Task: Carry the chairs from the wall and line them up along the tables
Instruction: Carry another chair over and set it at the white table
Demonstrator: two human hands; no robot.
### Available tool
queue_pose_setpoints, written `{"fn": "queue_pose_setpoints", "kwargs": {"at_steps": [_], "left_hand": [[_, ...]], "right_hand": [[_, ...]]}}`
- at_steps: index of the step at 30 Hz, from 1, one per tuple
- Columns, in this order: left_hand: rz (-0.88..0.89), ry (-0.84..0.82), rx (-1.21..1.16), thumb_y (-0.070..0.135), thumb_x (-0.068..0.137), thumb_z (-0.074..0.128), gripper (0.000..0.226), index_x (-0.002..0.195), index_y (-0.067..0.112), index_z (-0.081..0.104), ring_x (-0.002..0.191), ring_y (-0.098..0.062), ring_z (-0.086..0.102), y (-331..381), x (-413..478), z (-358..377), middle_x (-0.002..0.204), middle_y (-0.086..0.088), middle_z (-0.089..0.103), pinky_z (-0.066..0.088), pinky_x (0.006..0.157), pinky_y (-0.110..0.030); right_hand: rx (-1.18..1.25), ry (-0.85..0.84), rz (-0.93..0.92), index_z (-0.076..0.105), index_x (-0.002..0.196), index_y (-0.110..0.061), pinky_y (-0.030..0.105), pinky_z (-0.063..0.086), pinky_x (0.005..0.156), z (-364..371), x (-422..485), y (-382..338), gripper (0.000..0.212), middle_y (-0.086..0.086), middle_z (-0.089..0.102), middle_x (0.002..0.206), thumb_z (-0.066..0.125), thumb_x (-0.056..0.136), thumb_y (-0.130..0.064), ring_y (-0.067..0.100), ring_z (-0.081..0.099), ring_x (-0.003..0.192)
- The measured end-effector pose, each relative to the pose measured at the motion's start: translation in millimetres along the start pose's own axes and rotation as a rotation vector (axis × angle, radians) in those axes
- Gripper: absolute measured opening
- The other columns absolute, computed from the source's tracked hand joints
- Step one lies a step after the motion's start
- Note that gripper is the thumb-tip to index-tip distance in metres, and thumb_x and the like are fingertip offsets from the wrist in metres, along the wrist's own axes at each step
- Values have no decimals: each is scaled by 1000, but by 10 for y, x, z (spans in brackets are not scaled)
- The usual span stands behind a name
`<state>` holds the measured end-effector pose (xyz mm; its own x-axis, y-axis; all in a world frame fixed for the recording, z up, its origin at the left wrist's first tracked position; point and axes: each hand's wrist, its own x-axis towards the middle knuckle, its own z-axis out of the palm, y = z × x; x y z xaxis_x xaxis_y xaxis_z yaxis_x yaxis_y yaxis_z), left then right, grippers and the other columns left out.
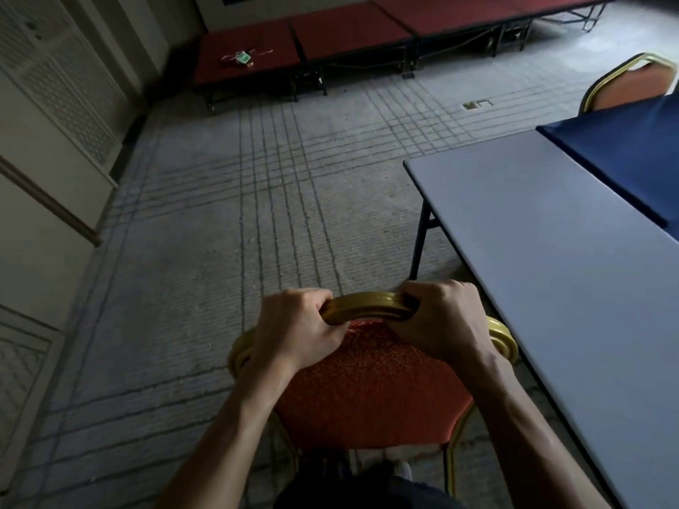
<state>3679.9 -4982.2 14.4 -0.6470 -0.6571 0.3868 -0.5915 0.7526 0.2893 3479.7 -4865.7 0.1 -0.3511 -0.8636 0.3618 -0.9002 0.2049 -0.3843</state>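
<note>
Both hands gripping chair top rail, beside table.
Left hand point(297, 325) and right hand point(441, 317) curl round the gold-framed red-cushioned banquet chair point(367, 383); grey folding table point(543, 251) lies right, right hand nearer.

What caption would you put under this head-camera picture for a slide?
Left hand and right hand grip the gold top rail of a red chair beside the grey table.

The far chair point(630, 84) sits half hidden behind the blue cloth point(624, 156).

Two chairs point(371, 383) point(632, 86), two tables point(551, 251) point(632, 148), three red platforms point(250, 64) point(349, 34) point(459, 12), two hands point(294, 328) point(441, 321)
</note>
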Motion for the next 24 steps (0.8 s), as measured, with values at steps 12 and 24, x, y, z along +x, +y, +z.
{"fn": "queue_pose_setpoints", "kwargs": {"at_steps": [12,24], "left_hand": [[235,-101,-173,50,69,59,32,58,21,52,54,-17,59,-812,2224,960,56,6,59,29,54,-23],[618,-250,-275,52,67,54,35,56,19,53,50,-24,57,-479,3830,1740,52,1,56,35,53,-25]], "right_hand": [[-99,105,265,43,58,-34,22,29,54,510,1611,502,32,-17,31,46,71,65,-48,18,44,43],[-270,242,562,40,57,-28,23,28,55,624,2200,1184,40,0,54,47,73,62,-50,29,58,46]]}}
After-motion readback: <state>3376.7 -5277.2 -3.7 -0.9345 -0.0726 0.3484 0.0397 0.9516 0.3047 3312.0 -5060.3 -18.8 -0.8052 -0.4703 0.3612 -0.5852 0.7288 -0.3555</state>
